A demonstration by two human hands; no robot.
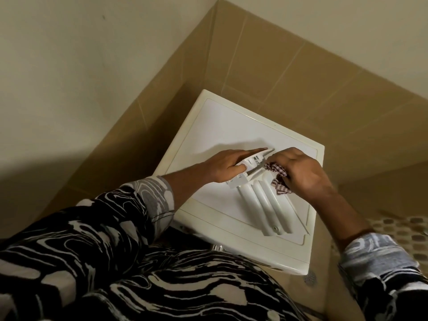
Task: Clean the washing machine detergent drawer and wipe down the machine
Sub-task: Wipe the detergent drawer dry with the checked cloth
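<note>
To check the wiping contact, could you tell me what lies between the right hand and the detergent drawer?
In the head view, a checked cloth, held by the right hand, is bunched between it and the detergent drawer.

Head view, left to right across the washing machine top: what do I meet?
In order: left hand → detergent drawer → right hand, which grips the checked cloth.

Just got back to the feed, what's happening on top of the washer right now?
A person has the detergent drawer out, lying on top of the washing machine. The left hand holds the drawer's front end steady, while the right hand grips a checked cloth pressed against the drawer near that end. It looks like the drawer is being wiped.
</note>
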